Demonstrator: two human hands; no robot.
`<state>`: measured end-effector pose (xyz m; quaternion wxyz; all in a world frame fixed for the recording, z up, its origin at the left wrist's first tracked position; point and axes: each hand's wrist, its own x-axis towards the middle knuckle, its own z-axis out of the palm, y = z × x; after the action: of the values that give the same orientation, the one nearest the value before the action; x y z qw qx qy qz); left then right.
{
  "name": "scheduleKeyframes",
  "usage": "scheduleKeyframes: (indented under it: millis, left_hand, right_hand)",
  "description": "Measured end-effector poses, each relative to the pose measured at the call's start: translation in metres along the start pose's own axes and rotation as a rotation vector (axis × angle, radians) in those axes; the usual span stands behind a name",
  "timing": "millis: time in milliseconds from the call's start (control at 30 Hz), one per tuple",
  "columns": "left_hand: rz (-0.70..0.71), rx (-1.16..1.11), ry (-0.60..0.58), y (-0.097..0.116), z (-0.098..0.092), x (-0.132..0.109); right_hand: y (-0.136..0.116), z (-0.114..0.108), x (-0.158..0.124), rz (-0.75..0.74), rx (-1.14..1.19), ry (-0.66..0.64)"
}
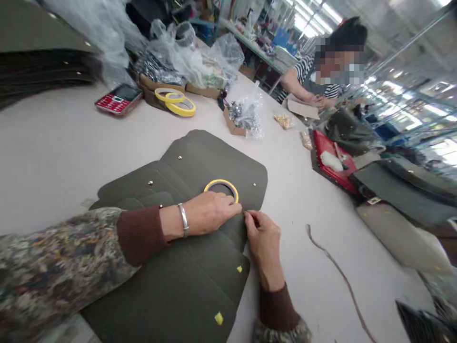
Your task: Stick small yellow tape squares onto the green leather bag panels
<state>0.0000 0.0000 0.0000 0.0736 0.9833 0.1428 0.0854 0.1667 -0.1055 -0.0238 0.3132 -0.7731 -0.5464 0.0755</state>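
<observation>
The pale worktable [46, 157] supports a dark green panel [171, 286], positioned in front of the person. Left hand [207, 213]: palm down above the panel, fingers curled. Right hand [263, 238]: at the panel's right edge, thumb and forefinger narrowly spaced; from where I stand, anything between them is hidden. Yellow tape roll [223, 181]: near rim under the left fingers; I cannot tell whether they grip it. Two yellow patches [219, 318] mark the panel's near right portion.

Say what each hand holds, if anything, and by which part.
The left hand covers the near rim of a yellow tape roll; grip unclear. The right hand is at the right edge of the dark panel; any hold is unclear.
</observation>
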Motion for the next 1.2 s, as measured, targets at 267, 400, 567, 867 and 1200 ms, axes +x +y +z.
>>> scheduleKeyframes:
  millis: [267, 400, 567, 867, 1200]
  left_hand:
    - [0.018, -0.095, 0.164, -0.01, -0.002, 0.0]
    - [0.056, -0.131, 0.259, -0.009, 0.001, -0.002]
    - [0.048, -0.12, 0.284, -0.005, 0.002, -0.004]
    - [-0.016, -0.206, 0.251, -0.002, -0.004, 0.003]
    - [0.008, -0.068, 0.349, 0.005, 0.001, 0.001]
  right_hand:
    - [0.009, -0.022, 0.0, 0.105, 0.214, -0.338]
    - [0.008, -0.018, -0.003, 0.012, 0.389, -0.056]
    - [-0.009, -0.009, -0.002, -0.331, 0.313, 0.059]
    - [-0.019, -0.008, -0.001, -0.467, 0.064, 0.262]
    - [0.002, -0.008, 0.012, 0.444, 0.789, -0.003]
